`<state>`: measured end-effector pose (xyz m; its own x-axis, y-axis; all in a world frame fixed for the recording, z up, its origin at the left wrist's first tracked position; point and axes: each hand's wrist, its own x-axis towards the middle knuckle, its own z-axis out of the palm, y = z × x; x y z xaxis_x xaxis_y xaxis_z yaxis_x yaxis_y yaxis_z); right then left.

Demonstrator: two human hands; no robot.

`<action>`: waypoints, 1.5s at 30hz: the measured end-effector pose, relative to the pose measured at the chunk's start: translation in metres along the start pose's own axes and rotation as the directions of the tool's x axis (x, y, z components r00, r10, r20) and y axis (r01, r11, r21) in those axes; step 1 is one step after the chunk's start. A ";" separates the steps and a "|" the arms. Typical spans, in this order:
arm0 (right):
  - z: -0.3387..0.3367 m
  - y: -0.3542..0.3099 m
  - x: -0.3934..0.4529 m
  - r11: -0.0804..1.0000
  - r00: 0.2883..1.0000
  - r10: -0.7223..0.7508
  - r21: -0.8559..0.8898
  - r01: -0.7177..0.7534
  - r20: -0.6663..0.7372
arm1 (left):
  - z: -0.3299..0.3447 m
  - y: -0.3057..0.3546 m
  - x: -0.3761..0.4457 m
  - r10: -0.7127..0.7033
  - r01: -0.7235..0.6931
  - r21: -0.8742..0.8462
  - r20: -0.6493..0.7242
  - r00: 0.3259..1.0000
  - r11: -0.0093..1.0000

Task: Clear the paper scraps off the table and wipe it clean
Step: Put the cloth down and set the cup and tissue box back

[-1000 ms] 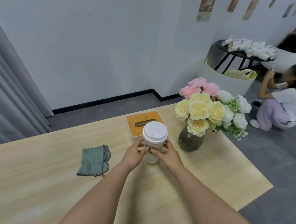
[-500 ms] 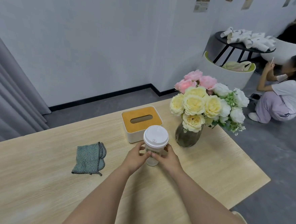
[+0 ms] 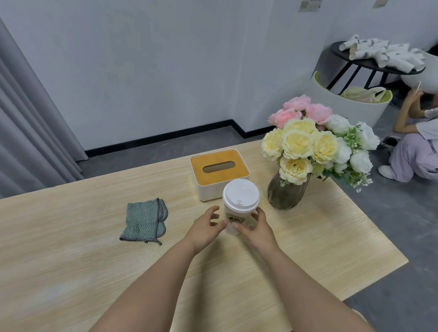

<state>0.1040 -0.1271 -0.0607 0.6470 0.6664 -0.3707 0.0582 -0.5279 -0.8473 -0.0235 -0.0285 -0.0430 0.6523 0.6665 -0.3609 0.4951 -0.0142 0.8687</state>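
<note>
My right hand (image 3: 256, 230) curls its fingers round the smooth paper cup (image 3: 238, 208); my left hand (image 3: 206, 228) fingers splay apart at its nine o'clock, above the grainy wood tabletop (image 3: 50, 257).

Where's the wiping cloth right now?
In the head view the cloth lies folded on the table, left of the left hand and the cup, nearer than the tissue box.

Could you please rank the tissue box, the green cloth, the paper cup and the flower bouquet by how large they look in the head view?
1. flower bouquet
2. tissue box
3. green cloth and paper cup: look alike, left unranked.
</note>
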 end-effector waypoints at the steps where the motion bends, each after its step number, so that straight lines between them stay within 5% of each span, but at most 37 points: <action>1: 0.001 0.003 -0.002 1.000 1.000 0.018 -0.013 -0.018 0.001 | -0.001 -0.004 -0.002 -0.005 0.006 0.004 -0.011 1.000 1.000; 8: 0.026 0.022 -0.029 0.986 0.990 0.079 -0.155 -0.061 0.114 | -0.014 -0.034 -0.022 -0.008 0.014 0.079 -0.080 0.997 0.997; 17: 0.090 -0.005 -0.034 0.928 0.956 -0.044 -0.342 0.146 0.289 | -0.074 -0.082 -0.057 0.000 0.055 0.211 -0.252 0.968 0.976; 23: 0.165 -0.034 -0.031 0.792 0.883 -0.228 -0.449 0.413 0.410 | -0.150 -0.148 -0.097 -0.062 0.175 0.298 -0.355 0.933 0.938; 30: 0.262 -0.057 -0.019 0.556 0.867 -0.282 -0.667 0.496 0.410 | -0.233 -0.231 -0.136 -0.130 0.315 0.365 -0.450 0.883 0.876; 35: 0.301 -0.060 0.000 0.525 0.944 -0.191 -0.785 0.329 0.268 | -0.277 -0.272 -0.144 -0.158 0.378 0.445 -0.456 0.876 0.811; 40: 0.328 -0.055 0.021 0.671 0.999 -0.027 -0.741 0.005 -0.017 | -0.319 -0.290 -0.132 -0.183 0.418 0.482 -0.461 0.868 0.770; 45: 0.365 -0.054 0.022 0.605 0.994 -0.107 -0.794 0.068 0.004 | -0.335 -0.299 -0.121 -0.150 0.400 0.532 -0.451 0.880 0.746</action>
<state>-0.1624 0.1079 -0.1622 0.6341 0.7212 -0.2789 0.6827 -0.6916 -0.2359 -0.4427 0.1445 -0.1449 0.2411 0.9245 -0.2952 0.9357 -0.1407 0.3236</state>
